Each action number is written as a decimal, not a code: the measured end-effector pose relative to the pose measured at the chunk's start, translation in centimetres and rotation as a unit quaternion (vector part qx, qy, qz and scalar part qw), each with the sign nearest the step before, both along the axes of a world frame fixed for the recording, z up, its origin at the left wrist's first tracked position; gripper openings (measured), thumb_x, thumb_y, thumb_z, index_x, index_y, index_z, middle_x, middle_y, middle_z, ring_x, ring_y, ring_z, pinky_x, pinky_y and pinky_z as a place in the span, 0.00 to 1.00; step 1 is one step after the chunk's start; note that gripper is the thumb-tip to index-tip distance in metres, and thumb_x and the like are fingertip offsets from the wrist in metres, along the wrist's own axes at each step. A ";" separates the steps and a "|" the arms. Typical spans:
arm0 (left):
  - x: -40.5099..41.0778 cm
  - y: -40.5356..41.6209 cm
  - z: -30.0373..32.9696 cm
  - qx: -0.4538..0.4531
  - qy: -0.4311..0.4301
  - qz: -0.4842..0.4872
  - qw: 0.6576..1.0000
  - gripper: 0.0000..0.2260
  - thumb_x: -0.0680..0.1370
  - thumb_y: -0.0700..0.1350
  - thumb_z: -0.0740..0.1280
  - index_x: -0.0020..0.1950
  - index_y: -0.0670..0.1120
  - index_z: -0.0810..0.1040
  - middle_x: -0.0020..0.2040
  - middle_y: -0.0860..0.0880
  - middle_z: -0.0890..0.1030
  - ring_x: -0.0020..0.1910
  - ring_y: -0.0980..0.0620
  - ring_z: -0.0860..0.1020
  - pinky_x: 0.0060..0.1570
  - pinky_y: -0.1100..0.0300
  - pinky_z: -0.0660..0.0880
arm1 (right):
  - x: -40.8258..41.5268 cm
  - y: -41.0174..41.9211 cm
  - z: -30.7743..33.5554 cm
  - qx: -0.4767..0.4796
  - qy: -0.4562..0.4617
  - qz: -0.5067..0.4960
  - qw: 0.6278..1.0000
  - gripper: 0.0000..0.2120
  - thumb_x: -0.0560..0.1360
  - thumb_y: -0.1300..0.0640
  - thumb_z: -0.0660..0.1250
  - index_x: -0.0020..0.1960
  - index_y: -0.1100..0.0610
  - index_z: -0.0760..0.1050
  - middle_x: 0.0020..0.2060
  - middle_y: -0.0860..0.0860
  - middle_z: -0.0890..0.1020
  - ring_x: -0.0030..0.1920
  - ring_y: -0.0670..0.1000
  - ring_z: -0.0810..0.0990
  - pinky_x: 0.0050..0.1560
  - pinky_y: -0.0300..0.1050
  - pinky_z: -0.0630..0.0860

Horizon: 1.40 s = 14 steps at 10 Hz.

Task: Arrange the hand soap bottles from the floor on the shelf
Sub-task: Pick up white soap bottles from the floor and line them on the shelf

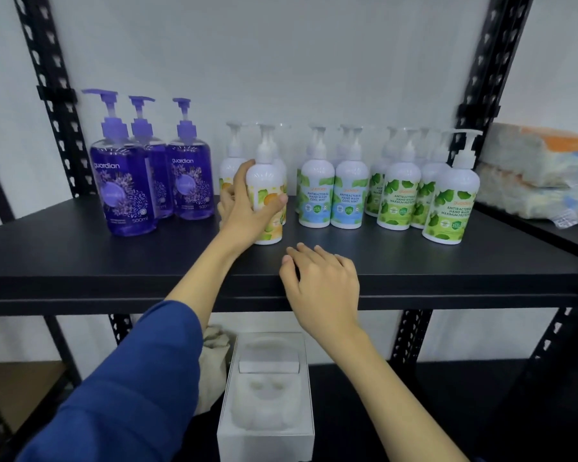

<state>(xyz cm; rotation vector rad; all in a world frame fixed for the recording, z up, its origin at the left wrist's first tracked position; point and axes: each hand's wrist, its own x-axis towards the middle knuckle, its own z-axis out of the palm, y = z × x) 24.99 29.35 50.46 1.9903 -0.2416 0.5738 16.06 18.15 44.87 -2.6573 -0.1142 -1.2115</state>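
A black shelf (pixel 114 261) carries rows of hand soap bottles. Three purple bottles (pixel 127 188) stand at the left. In the middle stand white bottles with orange-and-yellow labels; my left hand (pixel 247 208) is wrapped around the front one, the orange-label bottle (pixel 267 181), which stands upright on the shelf. To its right are two blue-label mint bottles (pixel 331 198) and several green-label bottles (pixel 447 208). My right hand (pixel 321 281) hovers over the shelf's front edge, fingers spread, holding nothing.
Wrapped packs (pixel 534 171) lie on the neighbouring shelf at the right. On the lower shelf sits an open white box (pixel 264 435) with foam padding, with a pale cloth (pixel 214 361) beside it. Black perforated uprights (pixel 47 95) frame the shelf.
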 end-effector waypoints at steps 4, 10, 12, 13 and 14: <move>0.3 0.9 -0.6 -0.058 0.003 -0.079 0.995 0.44 0.66 0.39 0.77 0.74 0.50 0.55 0.68 0.46 0.70 0.64 0.49 0.73 0.64 0.49 0.72 | 0.0 0.1 -0.1 0.011 -0.021 -0.004 1.000 0.20 0.74 0.51 0.54 0.44 0.53 0.85 0.44 0.49 0.86 0.48 0.51 0.84 0.49 0.45 0.76; 0.2 0.4 -0.6 0.020 -0.031 -0.051 0.998 0.46 0.65 0.42 0.78 0.75 0.53 0.54 0.70 0.48 0.66 0.67 0.50 0.68 0.66 0.51 0.69 | 0.4 0.1 -0.6 -0.002 -0.059 -0.011 0.998 0.19 0.74 0.51 0.55 0.45 0.53 0.85 0.44 0.49 0.86 0.48 0.51 0.84 0.49 0.44 0.75; -0.4 -0.2 -0.6 0.088 -0.072 -0.005 0.994 0.47 0.64 0.45 0.79 0.74 0.53 0.53 0.70 0.45 0.62 0.67 0.47 0.64 0.62 0.51 0.66 | 0.4 0.1 -0.7 -0.001 -0.071 -0.016 0.997 0.19 0.74 0.51 0.55 0.44 0.52 0.85 0.44 0.49 0.86 0.47 0.51 0.84 0.49 0.44 0.75; -0.1 0.3 -0.5 0.054 -0.063 -0.017 0.996 0.47 0.63 0.41 0.79 0.74 0.54 0.56 0.69 0.47 0.67 0.66 0.48 0.68 0.63 0.50 0.70 | 0.4 0.1 -0.7 -0.002 -0.068 -0.018 0.998 0.19 0.74 0.51 0.55 0.44 0.52 0.85 0.44 0.48 0.86 0.48 0.51 0.84 0.49 0.44 0.75; 0.0 0.6 -0.4 0.032 -0.043 -0.035 0.998 0.47 0.64 0.38 0.79 0.75 0.55 0.55 0.71 0.48 0.66 0.67 0.49 0.68 0.61 0.57 0.69 | 0.4 0.1 -0.7 -0.002 -0.070 -0.016 0.997 0.19 0.74 0.51 0.54 0.45 0.52 0.85 0.44 0.48 0.86 0.47 0.50 0.84 0.49 0.44 0.75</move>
